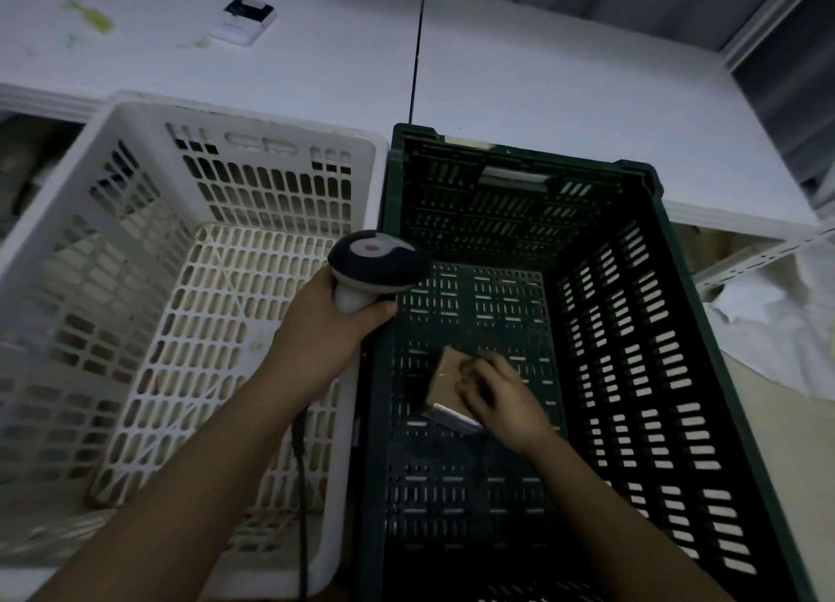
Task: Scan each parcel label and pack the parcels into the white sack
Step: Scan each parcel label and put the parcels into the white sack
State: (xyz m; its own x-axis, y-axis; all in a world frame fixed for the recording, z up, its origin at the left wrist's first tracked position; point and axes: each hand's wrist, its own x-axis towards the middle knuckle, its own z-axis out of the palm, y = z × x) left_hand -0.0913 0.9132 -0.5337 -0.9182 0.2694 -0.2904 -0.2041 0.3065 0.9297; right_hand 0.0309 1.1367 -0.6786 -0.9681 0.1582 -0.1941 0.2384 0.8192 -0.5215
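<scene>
The right hand [499, 400] reaches down inside the dark green crate [641, 375], fingers curled round a small brown cardboard parcel [445, 382] that sits near the middle of the crate's slotted floor. The crate's tall perforated walls rise on every side of this hand. A pale strip, perhaps tape or a label edge, shows along the parcel's near edge; the picture is too dim and blurred to read anything on it.

Just left of and above that hand, over the crate's left rim, the left hand [327, 330] grips the handle of a barcode scanner [377, 267], whose dark head with a light top panel points toward the crate. Its black cable [300, 488] hangs down beside the left forearm.

Left of the scanner stands a white slotted basket [135, 285], touching the green crate. To the right of the crate lies crumpled white fabric, the white sack [777, 312].

Beyond both containers runs a white table [542, 68], with a small white-and-black device [244, 20] and yellowish stains [92, 16] at its far left. The room is dim.
</scene>
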